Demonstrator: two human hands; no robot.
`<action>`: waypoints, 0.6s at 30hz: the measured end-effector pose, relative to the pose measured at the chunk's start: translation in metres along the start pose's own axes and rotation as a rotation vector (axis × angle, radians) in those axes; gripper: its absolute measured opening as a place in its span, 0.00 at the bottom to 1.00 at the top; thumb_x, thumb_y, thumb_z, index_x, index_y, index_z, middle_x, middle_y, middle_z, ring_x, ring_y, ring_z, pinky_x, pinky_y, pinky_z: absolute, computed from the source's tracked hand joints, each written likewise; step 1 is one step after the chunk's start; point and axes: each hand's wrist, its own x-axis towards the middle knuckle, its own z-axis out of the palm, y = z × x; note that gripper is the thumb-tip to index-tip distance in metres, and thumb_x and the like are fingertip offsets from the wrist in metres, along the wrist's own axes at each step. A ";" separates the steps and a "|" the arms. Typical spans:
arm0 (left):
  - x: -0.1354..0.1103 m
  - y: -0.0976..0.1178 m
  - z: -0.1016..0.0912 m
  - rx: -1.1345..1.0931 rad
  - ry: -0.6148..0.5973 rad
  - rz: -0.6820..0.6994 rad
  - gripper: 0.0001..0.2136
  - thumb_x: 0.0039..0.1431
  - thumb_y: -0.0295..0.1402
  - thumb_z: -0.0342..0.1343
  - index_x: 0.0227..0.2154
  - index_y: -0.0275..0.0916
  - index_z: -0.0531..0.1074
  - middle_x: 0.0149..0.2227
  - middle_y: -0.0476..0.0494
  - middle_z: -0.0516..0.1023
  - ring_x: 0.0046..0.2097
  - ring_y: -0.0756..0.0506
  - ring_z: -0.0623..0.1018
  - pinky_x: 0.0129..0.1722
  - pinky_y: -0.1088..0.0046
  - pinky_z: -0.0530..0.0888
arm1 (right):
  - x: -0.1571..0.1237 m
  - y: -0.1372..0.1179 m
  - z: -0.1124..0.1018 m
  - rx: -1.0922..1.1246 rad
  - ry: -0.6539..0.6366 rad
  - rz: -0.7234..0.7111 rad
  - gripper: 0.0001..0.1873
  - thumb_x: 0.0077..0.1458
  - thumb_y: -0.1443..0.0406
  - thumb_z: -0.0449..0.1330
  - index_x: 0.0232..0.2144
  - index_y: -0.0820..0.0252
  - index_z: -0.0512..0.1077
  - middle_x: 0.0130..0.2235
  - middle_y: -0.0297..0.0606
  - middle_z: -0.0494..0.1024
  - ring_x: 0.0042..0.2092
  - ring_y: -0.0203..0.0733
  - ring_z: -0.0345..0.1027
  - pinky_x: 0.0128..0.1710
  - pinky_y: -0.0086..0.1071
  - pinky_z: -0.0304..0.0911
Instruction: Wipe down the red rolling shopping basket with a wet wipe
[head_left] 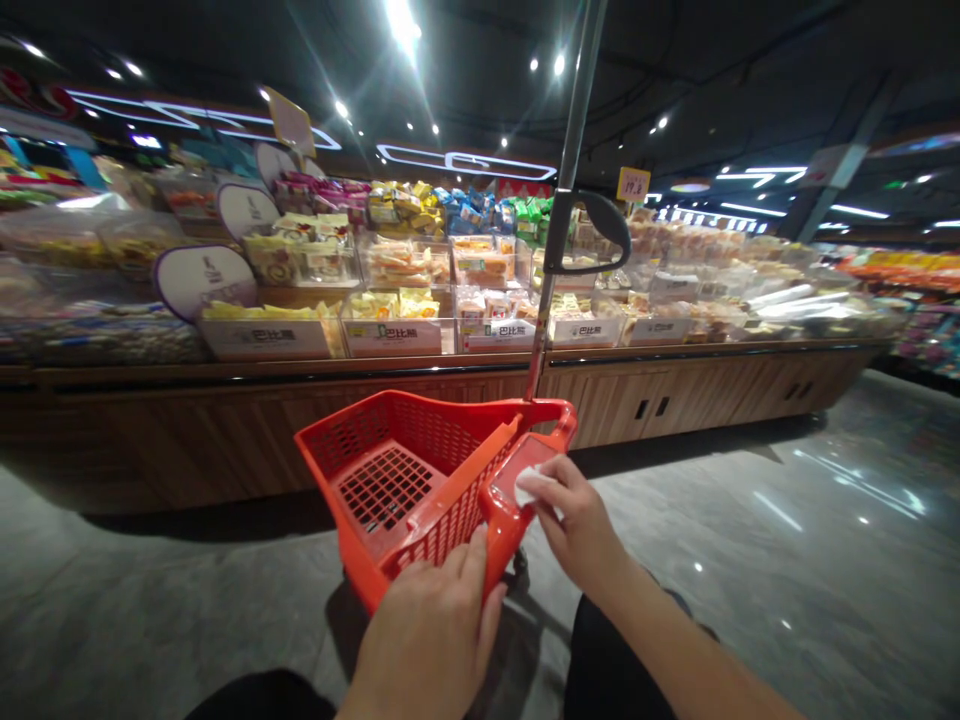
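Observation:
A red plastic shopping cart (pixel 442 420) with a slotted basket stands in front of me, nothing lying in its basket. My left hand (pixel 431 630) grips the cart's near handle bar, thumb on one side and fingers over the other. Between the fingers of my right hand (pixel 577 515) is a white wipe (pixel 529 485), pressed on the flat panel (pixel 517 468) of the handle. My right fingers are closed in a pinch. Part of the panel is hidden under the wipe and fingers.
Behind the cart runs a wood-fronted display counter (pixel 615 405) with packaged snacks (pixel 405 262) in clear bins. A metal pole (pixel 577 110) with a dark grip (pixel 559 235) rises at the cart's far corner. Grey glossy floor (pixel 750 540) extends to the right. My legs are below.

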 end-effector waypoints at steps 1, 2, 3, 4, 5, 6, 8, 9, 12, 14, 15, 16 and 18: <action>-0.001 -0.001 0.000 -0.002 0.010 0.006 0.17 0.59 0.34 0.45 0.49 0.35 0.69 0.38 0.42 0.80 0.32 0.45 0.78 0.32 0.69 0.73 | 0.000 -0.006 0.000 0.014 -0.068 -0.032 0.16 0.54 0.75 0.53 0.41 0.57 0.74 0.36 0.37 0.67 0.38 0.39 0.64 0.38 0.32 0.62; -0.002 -0.002 0.001 -0.004 0.020 0.014 0.17 0.59 0.34 0.46 0.49 0.35 0.69 0.37 0.42 0.80 0.32 0.45 0.78 0.32 0.69 0.73 | 0.001 -0.010 0.000 0.014 -0.122 -0.058 0.16 0.54 0.76 0.53 0.41 0.56 0.74 0.36 0.37 0.67 0.38 0.39 0.63 0.38 0.32 0.62; -0.003 -0.004 0.002 -0.006 0.034 0.023 0.17 0.58 0.34 0.46 0.48 0.35 0.69 0.37 0.42 0.80 0.32 0.45 0.78 0.32 0.69 0.74 | 0.004 -0.010 -0.001 -0.003 -0.154 -0.076 0.16 0.53 0.75 0.54 0.40 0.56 0.74 0.36 0.37 0.68 0.37 0.39 0.63 0.38 0.32 0.62; -0.004 -0.005 0.002 -0.008 0.049 0.034 0.17 0.58 0.34 0.46 0.48 0.35 0.70 0.38 0.42 0.80 0.32 0.45 0.78 0.32 0.69 0.74 | 0.008 -0.006 -0.003 -0.034 -0.163 -0.080 0.15 0.53 0.75 0.54 0.40 0.56 0.75 0.35 0.37 0.68 0.37 0.39 0.63 0.38 0.33 0.61; -0.005 -0.006 0.003 -0.008 0.063 0.045 0.17 0.58 0.33 0.46 0.47 0.35 0.70 0.38 0.42 0.80 0.32 0.45 0.78 0.32 0.68 0.74 | 0.015 -0.001 -0.005 -0.076 -0.150 -0.073 0.14 0.53 0.75 0.55 0.38 0.57 0.75 0.35 0.37 0.68 0.37 0.40 0.63 0.38 0.34 0.61; -0.006 -0.006 0.003 -0.007 0.080 0.051 0.17 0.58 0.33 0.47 0.47 0.35 0.70 0.39 0.42 0.80 0.32 0.45 0.79 0.32 0.67 0.74 | 0.022 0.006 -0.006 -0.122 -0.128 -0.057 0.13 0.53 0.74 0.56 0.37 0.57 0.76 0.34 0.37 0.68 0.37 0.40 0.63 0.38 0.34 0.61; -0.008 -0.006 0.003 -0.005 0.104 0.053 0.16 0.57 0.33 0.47 0.46 0.34 0.71 0.40 0.42 0.80 0.31 0.45 0.79 0.32 0.67 0.75 | 0.034 0.017 -0.007 -0.213 -0.075 -0.008 0.11 0.53 0.74 0.56 0.35 0.58 0.77 0.32 0.37 0.68 0.36 0.41 0.62 0.38 0.35 0.61; -0.008 -0.006 0.003 -0.004 0.112 0.051 0.16 0.57 0.33 0.48 0.46 0.35 0.71 0.39 0.43 0.80 0.31 0.45 0.79 0.31 0.67 0.75 | 0.038 0.020 -0.006 -0.241 -0.064 0.007 0.11 0.53 0.74 0.57 0.34 0.58 0.77 0.32 0.37 0.68 0.36 0.41 0.62 0.38 0.35 0.60; -0.011 -0.006 0.001 0.002 0.154 0.049 0.16 0.55 0.32 0.49 0.45 0.34 0.71 0.36 0.44 0.81 0.29 0.46 0.78 0.30 0.69 0.74 | 0.041 0.011 0.001 -0.200 -0.137 -0.040 0.12 0.52 0.75 0.58 0.34 0.57 0.77 0.33 0.36 0.69 0.36 0.39 0.63 0.38 0.33 0.60; -0.013 -0.006 -0.002 0.003 0.190 0.055 0.16 0.54 0.32 0.50 0.45 0.34 0.71 0.35 0.44 0.81 0.30 0.46 0.79 0.30 0.70 0.74 | 0.041 0.003 0.005 -0.137 -0.234 -0.102 0.12 0.51 0.75 0.59 0.35 0.56 0.77 0.35 0.36 0.70 0.37 0.38 0.63 0.38 0.31 0.60; -0.014 -0.006 -0.003 -0.001 0.202 0.060 0.16 0.54 0.32 0.50 0.45 0.34 0.71 0.35 0.45 0.81 0.30 0.46 0.79 0.30 0.70 0.74 | 0.042 0.001 0.006 -0.131 -0.266 -0.113 0.12 0.52 0.74 0.60 0.35 0.56 0.77 0.35 0.36 0.70 0.37 0.38 0.64 0.38 0.31 0.60; -0.015 -0.005 -0.004 -0.006 0.213 0.064 0.16 0.53 0.31 0.50 0.44 0.34 0.71 0.35 0.45 0.81 0.31 0.46 0.79 0.30 0.70 0.74 | 0.045 0.001 0.006 -0.153 -0.280 -0.100 0.11 0.52 0.74 0.60 0.35 0.56 0.77 0.35 0.36 0.70 0.37 0.38 0.64 0.38 0.30 0.60; -0.017 -0.005 -0.007 -0.019 0.220 0.070 0.16 0.53 0.30 0.50 0.44 0.34 0.71 0.35 0.46 0.81 0.32 0.46 0.79 0.31 0.70 0.74 | 0.054 0.009 0.003 -0.258 -0.263 -0.007 0.08 0.54 0.72 0.59 0.32 0.58 0.77 0.33 0.36 0.71 0.37 0.38 0.65 0.38 0.31 0.59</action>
